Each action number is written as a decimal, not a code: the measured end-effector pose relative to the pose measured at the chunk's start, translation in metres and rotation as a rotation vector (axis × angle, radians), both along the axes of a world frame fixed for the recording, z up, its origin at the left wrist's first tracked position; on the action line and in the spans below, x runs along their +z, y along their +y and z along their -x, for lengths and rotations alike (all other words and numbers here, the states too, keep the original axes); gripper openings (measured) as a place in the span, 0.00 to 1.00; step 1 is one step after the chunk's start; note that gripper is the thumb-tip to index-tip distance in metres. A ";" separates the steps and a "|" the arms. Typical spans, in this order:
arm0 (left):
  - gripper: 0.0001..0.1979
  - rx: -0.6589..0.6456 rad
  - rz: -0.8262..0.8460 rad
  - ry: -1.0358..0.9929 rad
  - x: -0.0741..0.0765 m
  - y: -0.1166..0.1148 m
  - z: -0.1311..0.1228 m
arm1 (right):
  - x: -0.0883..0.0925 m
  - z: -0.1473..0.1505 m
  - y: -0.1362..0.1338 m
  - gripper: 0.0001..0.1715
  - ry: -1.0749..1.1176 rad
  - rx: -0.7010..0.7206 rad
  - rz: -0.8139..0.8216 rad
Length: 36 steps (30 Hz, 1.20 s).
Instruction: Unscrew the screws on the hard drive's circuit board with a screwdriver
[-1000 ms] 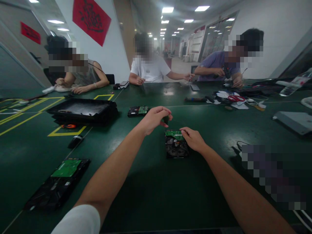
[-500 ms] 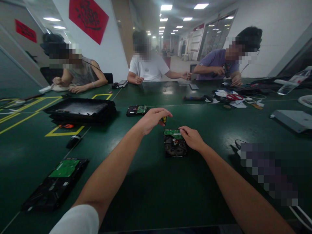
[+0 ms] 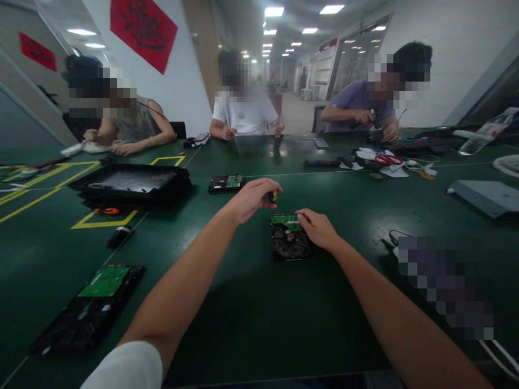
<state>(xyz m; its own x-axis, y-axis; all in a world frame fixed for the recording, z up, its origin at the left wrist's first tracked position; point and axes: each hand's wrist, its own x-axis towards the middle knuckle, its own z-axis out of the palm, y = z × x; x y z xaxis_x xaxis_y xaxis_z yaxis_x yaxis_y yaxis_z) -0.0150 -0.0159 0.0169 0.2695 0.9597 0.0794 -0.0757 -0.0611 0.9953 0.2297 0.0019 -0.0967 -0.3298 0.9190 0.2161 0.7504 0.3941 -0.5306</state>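
Note:
In the head view, a black hard drive [image 3: 291, 243] with a green circuit board lies on the dark green table. My left hand [image 3: 255, 200] is closed around a small yellow and black screwdriver [image 3: 273, 196], upright above the drive's upper left corner. Its thin shaft points down at that corner; contact at the tip is too small to tell. My right hand [image 3: 318, 228] rests at the drive's upper right edge, fingers pressed together at the green board; anything between them is hidden.
Another drive [image 3: 91, 308] lies at lower left, a third [image 3: 225, 183] beyond my left hand. A black tray [image 3: 133, 181] and a black mouse [image 3: 120, 236] stand left. A grey box [image 3: 486, 197] is at right. Three people sit across the table.
The middle person's outstretched arm has drawn back toward the body. My fingers round the screwdriver have shifted slightly. The whole view has moved a little; the drive lies as before.

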 end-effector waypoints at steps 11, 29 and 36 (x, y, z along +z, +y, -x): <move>0.08 -0.062 0.112 -0.079 -0.003 0.000 -0.002 | -0.001 0.000 0.000 0.19 0.012 0.003 0.009; 0.10 0.019 0.116 -0.070 -0.004 0.003 0.000 | 0.001 0.000 0.000 0.21 0.077 -0.039 0.008; 0.10 0.064 -0.007 0.028 -0.003 0.006 0.002 | 0.005 0.003 -0.003 0.18 0.040 -0.039 0.005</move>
